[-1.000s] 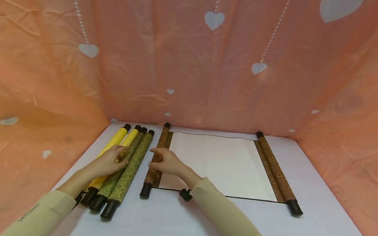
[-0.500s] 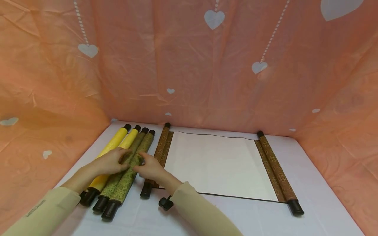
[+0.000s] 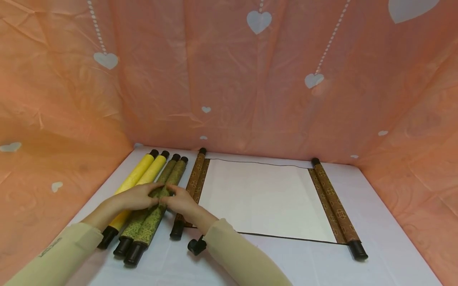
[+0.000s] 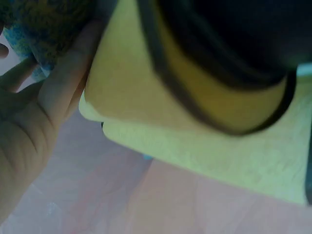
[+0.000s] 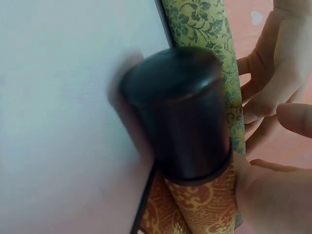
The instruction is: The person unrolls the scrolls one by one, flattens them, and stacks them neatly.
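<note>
Two yellow scrolls [image 3: 137,176] and two green patterned scrolls [image 3: 171,178] lie rolled side by side at the table's left. My left hand [image 3: 152,195] reaches across them, and its fingers and thumb close on the rightmost green scroll near its middle. My right hand [image 3: 169,198] meets it from the other side and pinches the same scroll. In the right wrist view the green scroll [image 5: 200,24] runs behind a black end cap [image 5: 175,107] of the brown roller. The left wrist view is filled by a blurred yellow scroll [image 4: 146,97].
An unrolled scroll with white paper [image 3: 264,198] lies flat between a left brown brocade roller [image 3: 195,178] and a right one [image 3: 334,206]. The white table [image 3: 375,222] is walled on three sides by pink heart-printed cloth [image 3: 229,79].
My right hand has left the brown roller and moved left onto the green scroll, joining the left hand, which slid from the yellow scrolls to the green one.
</note>
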Available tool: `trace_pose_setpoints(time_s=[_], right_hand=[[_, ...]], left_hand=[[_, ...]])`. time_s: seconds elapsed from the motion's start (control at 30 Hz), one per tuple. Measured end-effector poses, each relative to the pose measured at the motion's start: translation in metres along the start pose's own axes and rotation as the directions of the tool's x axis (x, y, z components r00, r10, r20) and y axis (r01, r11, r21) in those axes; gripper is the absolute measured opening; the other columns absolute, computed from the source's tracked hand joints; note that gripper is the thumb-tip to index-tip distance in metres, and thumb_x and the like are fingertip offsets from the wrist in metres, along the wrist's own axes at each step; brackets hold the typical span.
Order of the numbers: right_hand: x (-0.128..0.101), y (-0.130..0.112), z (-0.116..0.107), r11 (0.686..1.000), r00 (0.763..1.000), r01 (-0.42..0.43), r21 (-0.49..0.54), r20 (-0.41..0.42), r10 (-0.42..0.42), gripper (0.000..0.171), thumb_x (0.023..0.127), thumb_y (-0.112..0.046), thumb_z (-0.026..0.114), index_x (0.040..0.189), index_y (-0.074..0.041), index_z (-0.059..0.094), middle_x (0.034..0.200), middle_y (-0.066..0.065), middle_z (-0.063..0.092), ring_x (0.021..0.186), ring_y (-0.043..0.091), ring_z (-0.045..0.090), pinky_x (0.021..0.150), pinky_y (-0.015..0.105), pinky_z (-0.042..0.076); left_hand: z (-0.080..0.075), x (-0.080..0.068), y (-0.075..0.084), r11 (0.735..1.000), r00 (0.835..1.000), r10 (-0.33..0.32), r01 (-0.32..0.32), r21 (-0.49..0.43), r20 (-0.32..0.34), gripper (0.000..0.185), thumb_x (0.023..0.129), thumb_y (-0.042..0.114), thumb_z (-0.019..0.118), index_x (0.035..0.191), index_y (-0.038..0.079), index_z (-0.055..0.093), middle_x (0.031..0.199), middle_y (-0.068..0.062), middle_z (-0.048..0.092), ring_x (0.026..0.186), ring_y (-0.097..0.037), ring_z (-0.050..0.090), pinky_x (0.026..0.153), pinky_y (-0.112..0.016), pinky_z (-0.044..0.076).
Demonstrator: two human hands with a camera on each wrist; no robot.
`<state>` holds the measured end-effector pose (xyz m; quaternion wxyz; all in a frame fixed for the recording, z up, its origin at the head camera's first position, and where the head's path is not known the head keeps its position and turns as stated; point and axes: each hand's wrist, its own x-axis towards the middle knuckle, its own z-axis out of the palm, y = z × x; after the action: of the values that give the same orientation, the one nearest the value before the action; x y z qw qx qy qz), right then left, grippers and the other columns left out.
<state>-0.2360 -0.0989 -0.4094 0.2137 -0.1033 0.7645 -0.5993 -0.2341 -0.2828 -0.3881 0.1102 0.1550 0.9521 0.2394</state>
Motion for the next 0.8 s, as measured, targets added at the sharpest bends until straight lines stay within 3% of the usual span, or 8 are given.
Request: trace_pose_setpoints(time_s=[0.1, 0.3, 0.67, 0.8], right_hand=[[0.000, 0.000, 0.000, 1.000, 1.000, 0.000, -0.007, 0.005, 0.000, 0.060, 0.099, -0.022, 0.070, 0.155, -0.014, 0.051, 0.155, 0.002, 0.052, 0.149, 0.028, 0.039, 0.116, 0.054, 0.037], [-0.002, 0.001, -0.001, 1.000, 1.000, 0.003, 0.000, -0.003, -0.003, 0.062, 0.097, -0.024, 0.074, 0.154, -0.014, 0.051, 0.156, 0.003, 0.050, 0.149, 0.030, 0.039, 0.114, 0.056, 0.039], [-0.002, 0.001, -0.002, 0.995, 0.991, 0.048, 0.083, -0.128, -0.037, 0.069, 0.088, -0.003, 0.077, 0.152, -0.014, 0.054, 0.158, 0.012, 0.046, 0.147, 0.034, 0.040, 0.102, 0.049, 0.049], [-0.003, 0.004, -0.004, 0.988, 0.985, 0.079, 0.133, -0.160, -0.057, 0.074, 0.087, 0.000, 0.077, 0.154, -0.016, 0.052, 0.158, 0.013, 0.045, 0.123, 0.026, 0.058, 0.083, 0.039, 0.053]], left_hand=[[0.002, 0.000, -0.001, 0.998, 0.999, 0.025, -0.028, -0.056, -0.043, 0.063, 0.093, 0.011, 0.065, 0.146, -0.017, 0.046, 0.144, -0.040, 0.049, 0.129, -0.053, 0.051, 0.100, -0.063, 0.046], [0.006, 0.001, -0.005, 0.988, 0.988, 0.078, -0.094, -0.120, -0.131, 0.058, 0.089, 0.008, 0.070, 0.139, -0.018, 0.053, 0.139, -0.039, 0.053, 0.132, -0.060, 0.045, 0.101, -0.068, 0.044], [0.004, -0.002, 0.003, 0.985, 0.974, 0.022, -0.060, -0.161, -0.226, 0.062, 0.092, 0.018, 0.078, 0.141, -0.011, 0.055, 0.143, -0.038, 0.049, 0.133, -0.059, 0.043, 0.101, -0.071, 0.042], [0.001, -0.002, 0.011, 0.984, 0.958, 0.038, -0.086, -0.159, -0.285, 0.060, 0.091, 0.016, 0.079, 0.140, -0.009, 0.057, 0.143, -0.036, 0.047, 0.122, -0.053, 0.053, 0.094, -0.061, 0.051]])
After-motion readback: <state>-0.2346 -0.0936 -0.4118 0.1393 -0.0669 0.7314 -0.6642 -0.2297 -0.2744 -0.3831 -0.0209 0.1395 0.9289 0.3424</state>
